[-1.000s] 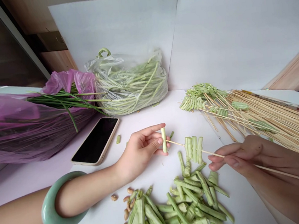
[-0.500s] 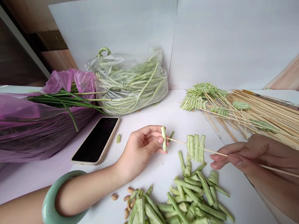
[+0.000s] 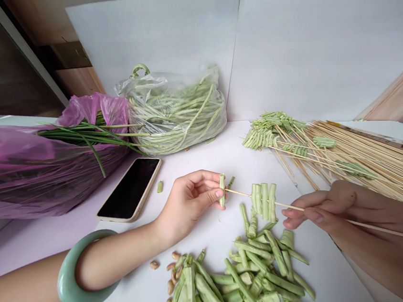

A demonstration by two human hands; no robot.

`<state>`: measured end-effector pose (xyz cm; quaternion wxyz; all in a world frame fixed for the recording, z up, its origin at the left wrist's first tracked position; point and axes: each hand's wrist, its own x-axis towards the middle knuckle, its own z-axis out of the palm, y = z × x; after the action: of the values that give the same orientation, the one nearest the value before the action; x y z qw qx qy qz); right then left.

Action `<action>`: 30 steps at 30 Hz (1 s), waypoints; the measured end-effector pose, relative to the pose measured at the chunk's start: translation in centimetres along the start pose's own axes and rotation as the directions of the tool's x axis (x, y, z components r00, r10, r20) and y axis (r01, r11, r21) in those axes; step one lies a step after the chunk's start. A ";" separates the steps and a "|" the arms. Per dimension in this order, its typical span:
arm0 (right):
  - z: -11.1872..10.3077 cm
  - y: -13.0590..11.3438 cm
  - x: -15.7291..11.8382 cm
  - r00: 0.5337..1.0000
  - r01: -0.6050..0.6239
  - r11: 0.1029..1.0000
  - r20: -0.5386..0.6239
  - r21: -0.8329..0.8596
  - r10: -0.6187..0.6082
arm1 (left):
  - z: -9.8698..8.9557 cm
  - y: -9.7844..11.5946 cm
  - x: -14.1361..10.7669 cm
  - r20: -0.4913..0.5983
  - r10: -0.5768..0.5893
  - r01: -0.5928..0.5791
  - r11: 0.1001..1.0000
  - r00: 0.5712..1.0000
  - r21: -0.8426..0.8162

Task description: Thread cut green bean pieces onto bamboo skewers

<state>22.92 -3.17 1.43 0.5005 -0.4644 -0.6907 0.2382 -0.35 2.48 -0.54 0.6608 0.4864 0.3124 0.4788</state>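
Between the thumb and fingers of my left hand (image 3: 194,202) is a short green bean piece (image 3: 222,189), held upright. The tip of a thin wooden skewer (image 3: 289,206) meets this piece; whether it has gone in I cannot tell. My right hand (image 3: 361,230) pinches the skewer farther back, its rear end running out to the right. Several bean pieces (image 3: 264,200) sit side by side on the skewer between my hands. Below them lies a heap of cut bean pieces (image 3: 244,281), with several brown beans (image 3: 170,287) at its left edge.
A phone (image 3: 129,189) lies left of my left hand. Behind are a clear bag of long beans (image 3: 179,112) and a purple bag (image 3: 17,175) with green stalks (image 3: 88,134). At right are loaded bean skewers (image 3: 271,129) and a bundle of bare skewers (image 3: 377,147).
The bean piece in my left hand has shifted very slightly down and right. My right hand has moved slightly left with the skewer. Otherwise the scene looks the same.
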 end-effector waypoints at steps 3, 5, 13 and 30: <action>-0.1 0.4 0.0 0.999 -0.023 0.998 0.037 0.057 0.021 | 0.0 0.0 0.0 -0.006 -0.016 0.016 1.000 1.000 -0.009; 0.0 0.7 0.1 0.997 -0.052 0.991 0.064 0.126 0.044 | 0.0 0.0 0.0 -0.007 -0.027 0.027 0.999 1.000 -0.027; 0.7 1.0 -0.2 0.992 -0.122 0.951 0.045 0.285 0.114 | 0.2 -0.1 -0.1 0.017 -0.067 0.068 0.995 0.998 -0.076; 1.4 0.9 -0.3 0.986 -0.156 0.885 0.016 0.438 0.166 | 0.5 0.2 -0.3 0.036 -0.138 0.143 0.973 0.990 -0.179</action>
<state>22.06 -2.84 0.00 0.5780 -0.3983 -0.5730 0.4230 -0.08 2.08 -0.18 0.7381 0.4065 0.2932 0.4516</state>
